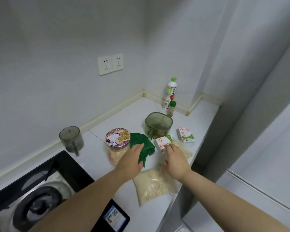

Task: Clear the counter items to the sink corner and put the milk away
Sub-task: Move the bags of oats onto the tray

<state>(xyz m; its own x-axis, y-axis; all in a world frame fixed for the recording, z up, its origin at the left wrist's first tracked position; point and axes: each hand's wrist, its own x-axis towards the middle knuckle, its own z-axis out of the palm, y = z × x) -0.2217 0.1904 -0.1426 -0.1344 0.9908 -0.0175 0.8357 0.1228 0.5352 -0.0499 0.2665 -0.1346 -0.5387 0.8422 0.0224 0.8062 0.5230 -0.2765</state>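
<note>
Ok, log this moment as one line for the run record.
left hand holds green cloth | right hand fingertips on near milk carton, no grip yet | second milk carton apart, untouched

bare-armed left grip (132, 162), right grip (175, 161)

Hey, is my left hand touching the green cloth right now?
Touching. The head view shows the left hand lying on the green cloth, with a fold of cloth caught between its fingers and thumb.
</note>
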